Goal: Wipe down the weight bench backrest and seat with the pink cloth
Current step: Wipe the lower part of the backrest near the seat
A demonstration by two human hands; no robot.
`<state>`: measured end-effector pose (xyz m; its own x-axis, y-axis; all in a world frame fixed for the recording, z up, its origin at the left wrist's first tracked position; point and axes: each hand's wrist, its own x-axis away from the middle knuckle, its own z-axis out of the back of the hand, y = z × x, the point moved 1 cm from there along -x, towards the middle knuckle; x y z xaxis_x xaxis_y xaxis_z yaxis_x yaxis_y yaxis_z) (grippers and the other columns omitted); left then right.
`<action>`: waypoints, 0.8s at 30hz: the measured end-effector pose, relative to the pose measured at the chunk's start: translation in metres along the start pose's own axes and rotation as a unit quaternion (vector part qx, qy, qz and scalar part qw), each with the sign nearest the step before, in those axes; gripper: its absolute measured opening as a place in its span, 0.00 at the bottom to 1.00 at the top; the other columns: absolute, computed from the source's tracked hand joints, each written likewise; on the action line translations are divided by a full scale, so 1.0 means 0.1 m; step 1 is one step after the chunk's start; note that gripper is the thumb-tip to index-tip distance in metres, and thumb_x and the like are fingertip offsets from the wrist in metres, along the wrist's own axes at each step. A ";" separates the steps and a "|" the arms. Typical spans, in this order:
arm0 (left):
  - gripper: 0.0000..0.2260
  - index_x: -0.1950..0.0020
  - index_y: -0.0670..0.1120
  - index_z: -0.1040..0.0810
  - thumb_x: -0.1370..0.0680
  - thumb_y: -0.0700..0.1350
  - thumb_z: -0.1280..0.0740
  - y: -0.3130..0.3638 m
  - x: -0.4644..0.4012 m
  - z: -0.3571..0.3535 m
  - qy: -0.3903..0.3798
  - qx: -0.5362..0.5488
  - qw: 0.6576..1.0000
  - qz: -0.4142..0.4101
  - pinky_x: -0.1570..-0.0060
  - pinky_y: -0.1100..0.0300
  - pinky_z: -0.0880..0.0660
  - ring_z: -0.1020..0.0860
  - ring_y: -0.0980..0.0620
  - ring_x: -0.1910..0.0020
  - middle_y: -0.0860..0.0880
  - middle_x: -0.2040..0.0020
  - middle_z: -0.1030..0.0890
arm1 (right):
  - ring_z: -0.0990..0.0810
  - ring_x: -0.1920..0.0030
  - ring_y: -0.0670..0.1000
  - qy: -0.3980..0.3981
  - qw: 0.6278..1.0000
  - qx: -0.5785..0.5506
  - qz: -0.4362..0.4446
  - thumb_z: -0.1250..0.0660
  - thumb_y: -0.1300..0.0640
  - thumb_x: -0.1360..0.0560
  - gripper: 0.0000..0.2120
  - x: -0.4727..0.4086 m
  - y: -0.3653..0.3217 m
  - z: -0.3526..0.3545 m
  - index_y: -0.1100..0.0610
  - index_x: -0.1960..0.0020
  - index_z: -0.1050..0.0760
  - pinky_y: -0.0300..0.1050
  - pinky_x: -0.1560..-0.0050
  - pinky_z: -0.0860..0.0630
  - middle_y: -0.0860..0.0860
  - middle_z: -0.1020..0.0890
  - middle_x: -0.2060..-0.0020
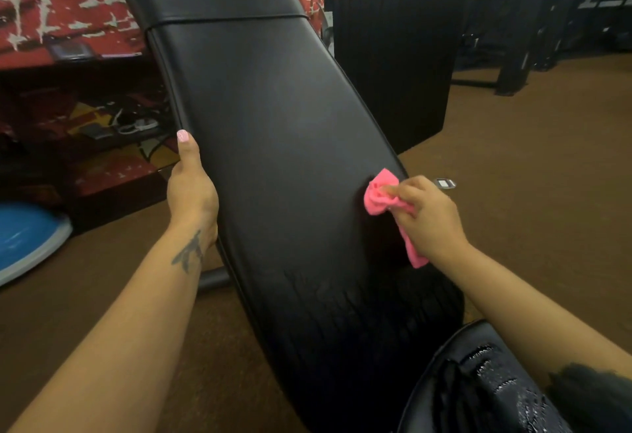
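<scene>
The black padded backrest (273,131) of the weight bench slants up through the middle of the view. Its lower part shows wet streaks. The black seat (478,381) lies at the bottom right, also wet and shiny. My left hand (191,190) grips the backrest's left edge, thumb pointing up along it, fingers hidden behind the pad. My right hand (427,217) holds a bunched pink cloth (379,196) and presses it against the backrest near its right edge. One end of the cloth hangs down below the hand.
A tall black ribbed bin (393,56) stands right behind the bench. A blue balance dome (24,237) lies on the brown floor at the left. A red patterned wall and a low shelf with clutter (113,125) are at the left. Dark gym frames (533,39) stand at the back right.
</scene>
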<state>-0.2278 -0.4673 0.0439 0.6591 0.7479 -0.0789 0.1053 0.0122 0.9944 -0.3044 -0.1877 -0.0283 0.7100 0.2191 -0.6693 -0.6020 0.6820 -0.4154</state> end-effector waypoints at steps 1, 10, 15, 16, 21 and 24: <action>0.32 0.34 0.47 0.26 0.23 0.70 0.48 0.00 -0.01 0.00 0.001 0.000 1.000 0.000 0.37 0.54 0.28 0.24 0.50 0.43 0.53 0.40 0.23 | 0.23 0.58 0.50 -0.014 1.000 -0.010 0.017 0.29 0.66 0.31 0.15 0.10 0.01 0.02 0.55 0.46 0.19 0.40 0.59 0.31 0.53 0.22 0.54; 0.32 0.35 0.47 0.25 0.24 0.71 0.48 0.01 -0.01 0.01 0.006 -0.001 1.000 0.004 0.36 0.52 0.28 0.24 0.50 0.41 0.52 0.39 0.22 | 0.23 0.51 0.59 0.015 0.988 0.039 -0.148 0.36 0.61 0.26 0.13 -0.02 0.46 0.05 0.56 0.42 0.22 0.47 0.53 0.30 0.56 0.23 0.50; 0.32 0.33 0.46 0.27 0.23 0.69 0.48 0.03 0.02 -0.01 -0.001 0.005 1.000 0.002 0.39 0.55 0.27 0.24 0.50 0.42 0.53 0.41 0.23 | 0.24 0.52 0.55 0.022 0.990 0.023 -0.136 0.36 0.61 0.26 0.13 -0.22 0.26 0.02 0.56 0.42 0.22 0.41 0.55 0.34 0.56 0.23 0.51; 0.32 0.32 0.46 0.27 0.22 0.69 0.49 0.03 0.02 -0.01 -0.001 0.005 1.000 0.002 0.40 0.56 0.28 0.24 0.50 0.42 0.53 0.42 0.24 | 0.24 0.54 0.52 0.018 0.994 0.009 -0.107 0.34 0.62 0.27 0.12 -0.15 0.21 0.02 0.57 0.44 0.21 0.39 0.55 0.35 0.55 0.23 0.52; 0.33 0.30 0.47 0.29 0.23 0.70 0.49 0.02 -0.01 -0.01 -0.008 0.011 1.000 0.000 0.36 0.53 0.29 0.25 0.50 0.39 0.54 0.41 0.25 | 0.23 0.56 0.50 -0.032 0.998 -0.047 -0.040 0.30 0.69 0.32 0.15 0.36 0.38 0.07 0.56 0.47 0.19 0.34 0.57 0.32 0.50 0.23 0.56; 0.33 0.28 0.47 0.32 0.22 0.69 0.48 0.01 0.01 -0.01 -0.006 0.021 1.000 0.002 0.38 0.58 0.32 0.28 0.53 0.40 0.55 0.39 0.27 | 0.21 0.55 0.54 -0.021 0.994 -0.025 -0.105 0.30 0.66 0.30 0.14 0.42 0.63 0.10 0.55 0.47 0.19 0.45 0.55 0.27 0.51 0.22 0.57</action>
<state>-0.2279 -0.4657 0.0450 0.6690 0.7394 -0.0758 0.1336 -0.0193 0.9908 -0.3089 -0.1280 -0.0762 0.8352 0.1052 -0.5397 -0.4563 0.6802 -0.5736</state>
